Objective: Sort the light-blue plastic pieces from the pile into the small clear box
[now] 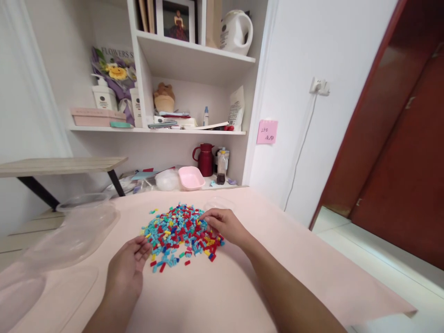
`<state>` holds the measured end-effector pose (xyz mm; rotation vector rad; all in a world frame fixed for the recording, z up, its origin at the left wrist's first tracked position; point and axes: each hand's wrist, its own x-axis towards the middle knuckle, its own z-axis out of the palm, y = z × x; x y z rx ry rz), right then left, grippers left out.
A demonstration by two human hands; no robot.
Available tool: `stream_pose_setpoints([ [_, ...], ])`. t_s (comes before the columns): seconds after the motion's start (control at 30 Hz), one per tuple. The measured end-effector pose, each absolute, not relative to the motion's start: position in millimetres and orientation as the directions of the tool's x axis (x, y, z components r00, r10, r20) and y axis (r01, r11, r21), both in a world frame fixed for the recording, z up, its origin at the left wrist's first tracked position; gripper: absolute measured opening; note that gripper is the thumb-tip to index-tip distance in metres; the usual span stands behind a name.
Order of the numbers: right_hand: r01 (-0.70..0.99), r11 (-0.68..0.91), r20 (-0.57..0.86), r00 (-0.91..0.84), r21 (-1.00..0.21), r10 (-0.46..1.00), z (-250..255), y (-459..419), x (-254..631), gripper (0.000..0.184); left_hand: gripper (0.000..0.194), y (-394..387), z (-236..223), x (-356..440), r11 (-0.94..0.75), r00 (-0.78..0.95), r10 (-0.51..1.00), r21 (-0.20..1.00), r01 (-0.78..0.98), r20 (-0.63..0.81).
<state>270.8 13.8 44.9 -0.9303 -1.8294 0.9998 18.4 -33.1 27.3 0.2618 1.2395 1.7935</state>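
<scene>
A heap of small plastic building bricks (175, 226) in light blue, red, yellow, green and dark blue lies on the pink tabletop (194, 300). At the heap's left edge is my left hand (129, 262), palm turned inward, its fingers loosely bent and apart from the thumb, with nothing visible in it. My right hand (224, 224) reaches over the heap's right side. Its index finger and thumb come together there, and whatever lies between the tips is too small to make out. A few bricks are scattered along the near edge of the heap.
Clear plastic trays (79, 231) stand on the left, and a transparent container (219, 202) sits behind my right hand. Toward the back are a pink basin (191, 178), a red jug (205, 159) and a bottle of dark liquid (221, 169). A small wooden stand (62, 165) is at left.
</scene>
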Motion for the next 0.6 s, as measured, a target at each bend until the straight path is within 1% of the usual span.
stream_pose_setpoints([
  [0.13,0.253,0.411,0.309,-0.361,-0.876,0.880,44.7,14.6,271.5,0.021,0.025,-33.0,26.4,16.8,-0.079,-0.566,0.766,0.829,-0.554,-0.306],
  [0.3,0.290,0.434,0.339,-0.324,-0.853,0.883,44.7,15.2,273.2,0.020,0.024,-32.4,25.1,15.7,-0.075,-0.568,0.765,0.833,-0.548,-0.305],
  [0.5,0.282,0.420,0.324,-0.330,-0.862,0.886,42.9,16.7,273.8,0.022,0.020,-31.6,25.0,17.0,-0.075,-0.579,0.766,0.857,-0.511,-0.278],
  [0.53,0.293,0.419,0.318,-0.334,-0.860,0.887,43.0,16.7,273.9,0.023,0.019,-31.6,25.2,17.5,-0.073,-0.585,0.764,0.866,-0.495,-0.271],
  [0.6,0.371,0.426,0.316,-0.323,-0.825,0.892,44.6,16.1,275.3,0.024,0.017,-32.2,25.4,18.2,-0.067,-0.603,0.760,0.893,-0.446,-0.245],
])
